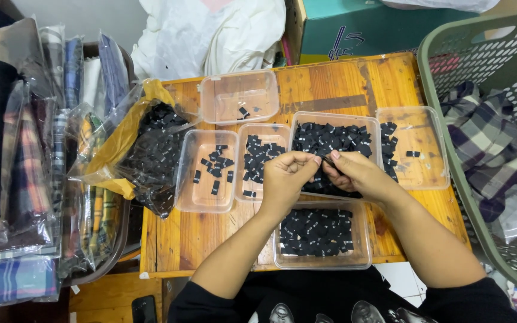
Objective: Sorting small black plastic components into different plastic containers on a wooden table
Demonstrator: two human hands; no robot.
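Observation:
My left hand [287,176] and my right hand [354,173] meet above the middle of a small wooden table [342,81]. Both pinch a small black fabric label [328,160] between the fingertips. Under the hands lies a clear plastic tray [336,116] heaped with black labels. Nearer to me another clear tray [321,263] holds a layer of the same labels. Left of the hands, two trays [206,203] [262,128] hold fewer labels. A far tray [239,96] holds only two or three. On the right a tray [417,149] has labels along its left side.
A clear bag [151,149] of black labels with yellow backing lies at the table's left. Bagged folded checked cloths [37,179] stack at the far left. A green laundry basket [486,137] with checked fabric stands at the right. A teal box [360,27] and white bags [210,36] sit behind.

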